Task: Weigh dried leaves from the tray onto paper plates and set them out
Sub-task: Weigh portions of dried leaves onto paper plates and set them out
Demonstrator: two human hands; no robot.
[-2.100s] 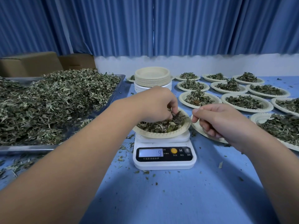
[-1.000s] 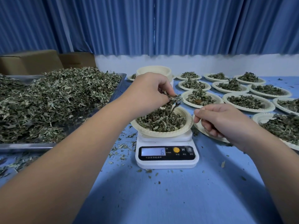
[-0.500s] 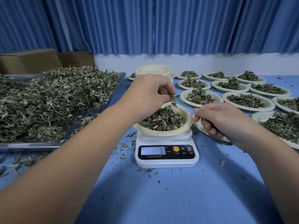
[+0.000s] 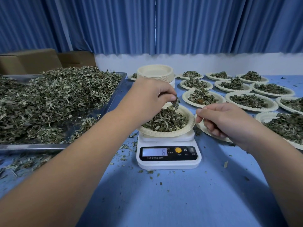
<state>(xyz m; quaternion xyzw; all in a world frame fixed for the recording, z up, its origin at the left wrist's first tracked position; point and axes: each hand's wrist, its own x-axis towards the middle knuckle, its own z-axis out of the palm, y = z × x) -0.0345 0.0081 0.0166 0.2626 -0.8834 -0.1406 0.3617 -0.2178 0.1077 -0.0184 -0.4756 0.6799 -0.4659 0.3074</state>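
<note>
**Another plate on the scale, many already set out**

A paper plate [image 4: 165,130] heaped with dried leaves [image 4: 165,120] sits on the white kitchen scale [image 4: 168,154], whose display [image 4: 155,152] shows a 6. Above the plate's far side the left hand [image 4: 150,99] pinches a small tuft of leaves [image 4: 175,102] between thumb and fingertips, held just over the pile. The right hand [image 4: 224,122] hovers just right of the plate, loosely curled, thumb and forefinger together; whether it holds anything I cannot tell

Left of the scale, the metal tray [image 4: 114,95] is piled high with loose leaves, and crumbs litter the blue table [image 4: 164,202] around it. Behind the scale stands a stack of empty plates [image 4: 155,73]. To the right, rows of filled plates [image 4: 249,100] lie spread across the table

Judging by this, the job is well under way: a good dozen portions are laid out, this one looks to be in fine adjustment, and the full tray and tall stack suggest many more remain
</note>
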